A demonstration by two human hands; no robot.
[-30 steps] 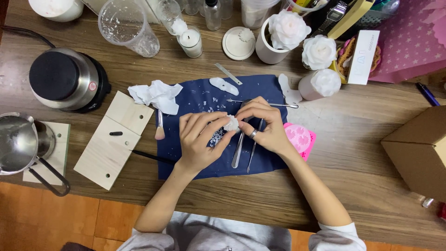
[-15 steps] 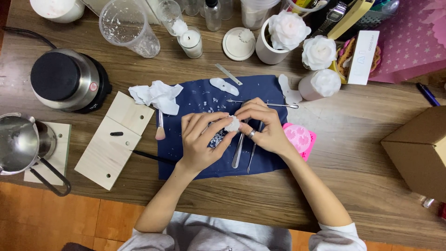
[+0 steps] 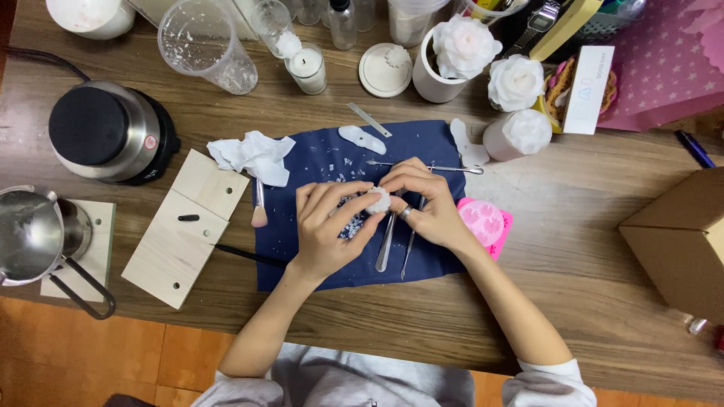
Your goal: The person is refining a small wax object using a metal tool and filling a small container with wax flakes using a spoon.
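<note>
Both my hands meet over a dark blue cloth (image 3: pixel 317 260) on the wooden table. A small white wax flower (image 3: pixel 378 200) sits between my fingertips. My left hand (image 3: pixel 326 230) cradles it from the left and below. My right hand (image 3: pixel 424 205), with a ring on one finger, pinches it from the right. Two metal sculpting tools (image 3: pixel 386 243) lie on the cloth just under my right hand. White wax flakes are scattered over the cloth.
A pink silicone mould (image 3: pixel 486 224) lies right of the cloth. Crumpled tissue (image 3: pixel 253 156), a small brush (image 3: pixel 259 205) and a wooden board (image 3: pixel 185 227) lie left. A hot plate (image 3: pixel 105 132) and metal pot (image 3: pixel 34 234) stand far left. Cups, candles and white wax roses (image 3: pixel 464 45) line the back; cardboard box (image 3: pixel 675 237) right.
My fingers have shifted slightly around the white wax flower, which stays in the same spot over the cloth. Nothing else has moved.
</note>
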